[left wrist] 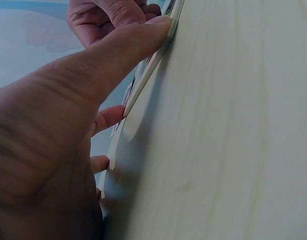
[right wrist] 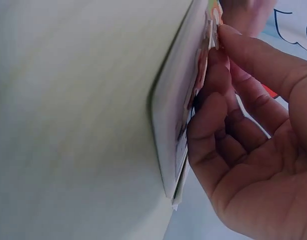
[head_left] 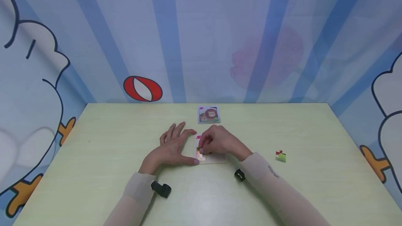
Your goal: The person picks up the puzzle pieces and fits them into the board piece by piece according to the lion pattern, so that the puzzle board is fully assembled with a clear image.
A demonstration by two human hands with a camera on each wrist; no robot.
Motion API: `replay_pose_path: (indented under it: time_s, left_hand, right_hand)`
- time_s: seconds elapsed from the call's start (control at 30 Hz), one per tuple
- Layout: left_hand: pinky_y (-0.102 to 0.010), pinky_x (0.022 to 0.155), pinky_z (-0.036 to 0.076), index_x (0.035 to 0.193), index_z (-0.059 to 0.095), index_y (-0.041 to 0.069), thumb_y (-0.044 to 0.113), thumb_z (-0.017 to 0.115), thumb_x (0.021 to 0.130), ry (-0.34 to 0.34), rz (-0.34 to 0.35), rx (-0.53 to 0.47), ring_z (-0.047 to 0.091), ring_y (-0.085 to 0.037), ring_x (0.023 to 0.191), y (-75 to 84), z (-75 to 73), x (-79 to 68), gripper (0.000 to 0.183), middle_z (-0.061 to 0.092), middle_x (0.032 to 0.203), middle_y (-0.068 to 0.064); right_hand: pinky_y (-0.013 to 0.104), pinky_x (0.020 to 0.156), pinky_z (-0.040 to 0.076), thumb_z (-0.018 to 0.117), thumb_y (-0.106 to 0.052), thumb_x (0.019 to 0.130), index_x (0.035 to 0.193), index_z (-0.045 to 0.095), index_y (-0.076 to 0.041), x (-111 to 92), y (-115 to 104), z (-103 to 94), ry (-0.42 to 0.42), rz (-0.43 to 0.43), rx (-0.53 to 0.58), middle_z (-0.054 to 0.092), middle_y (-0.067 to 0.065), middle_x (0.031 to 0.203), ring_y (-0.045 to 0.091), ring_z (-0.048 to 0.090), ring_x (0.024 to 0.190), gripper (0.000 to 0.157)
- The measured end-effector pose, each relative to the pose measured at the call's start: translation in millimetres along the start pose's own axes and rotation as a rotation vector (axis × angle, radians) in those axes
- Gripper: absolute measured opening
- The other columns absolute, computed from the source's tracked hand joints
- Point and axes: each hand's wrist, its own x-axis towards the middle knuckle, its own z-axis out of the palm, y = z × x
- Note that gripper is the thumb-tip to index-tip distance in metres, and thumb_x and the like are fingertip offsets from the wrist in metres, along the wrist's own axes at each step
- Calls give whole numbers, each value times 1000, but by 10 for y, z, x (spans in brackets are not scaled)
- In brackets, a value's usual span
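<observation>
A small puzzle board lies flat on the table in front of me, pink print showing at its far left corner. My left hand spreads beside it, thumb on the near left corner and index fingertip at the far left corner. Over the board, my right hand pinches a small puzzle piece between thumb and index finger, at the board's left part. Its other fingers curl in close above the board. Much of the board's picture is hidden under this hand.
A lion picture card lies just beyond the board. Off to the right is a loose green and red puzzle piece. The pale wooden table meets a printed blue curtain at the back and sides.
</observation>
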Motion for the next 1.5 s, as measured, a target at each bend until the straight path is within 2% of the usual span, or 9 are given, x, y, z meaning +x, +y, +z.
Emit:
replay_pose_path:
  time_s: [0.27, 0.47, 0.8, 0.97, 1.17, 1.33, 1.5]
  left_hand:
    - [-75, 127, 2, 160, 41, 31, 59, 86, 80, 2, 15, -8, -7, -48, 167, 22, -28, -28, 96, 5, 182, -14]
    - [-76, 126, 4, 159, 41, 29, 59, 86, 81, 7, 34, -9, -6, -50, 166, 34, -35, -40, 95, 6, 181, -17]
    - [-76, 127, 4, 160, 40, 31, 58, 87, 80, 1, 11, 17, -6, -48, 167, -3, -15, -18, 97, 4, 182, -14]
    - [-74, 128, 3, 161, 39, 30, 56, 87, 81, -8, 11, 16, -7, -47, 167, 11, -27, -16, 96, 4, 182, -14]
    - [-75, 127, 3, 160, 39, 31, 58, 87, 80, -5, 15, 14, -7, -48, 167, 29, -18, -6, 97, 4, 182, -14]
    - [-76, 128, 3, 159, 40, 33, 59, 88, 79, 3, 2, 29, -6, -47, 167, 20, 2, 15, 97, 5, 182, -13]
    - [-75, 128, 3, 158, 41, 33, 58, 89, 77, 7, -11, 37, -5, -47, 167, 27, 3, 11, 98, 6, 182, -14]
  right_hand:
    - [24, 66, 49, 87, -12, 89, 88, 83, -15, 28, -20, 29, 4, -2, -87, 74, -4, 72, 8, 61, 67, 5]
    - [24, 65, 48, 87, -11, 89, 88, 82, -14, 31, -22, 47, 8, 19, -96, 74, -3, 73, 9, 62, 67, 5]
    - [24, 64, 46, 87, -11, 88, 84, 79, -17, 35, -22, 68, 21, 14, -117, 72, -3, 72, 10, 59, 66, 11]
    - [26, 64, 46, 86, -14, 90, 85, 78, -17, 28, -3, 59, 18, 7, -78, 72, -3, 72, 11, 59, 66, 10]
    - [27, 66, 49, 82, -21, 95, 91, 79, -15, -25, 65, -9, 30, -8, 42, 73, -1, 74, 11, 60, 67, 8]
    - [30, 70, 52, 77, -24, 99, 99, 79, -15, -119, 73, -122, 26, 10, 114, 78, 5, 86, 15, 65, 75, 9]
    - [31, 77, 53, 75, -24, 101, 110, 78, -13, -225, 69, -255, 35, -3, 99, 81, 5, 98, 19, 69, 86, 14]
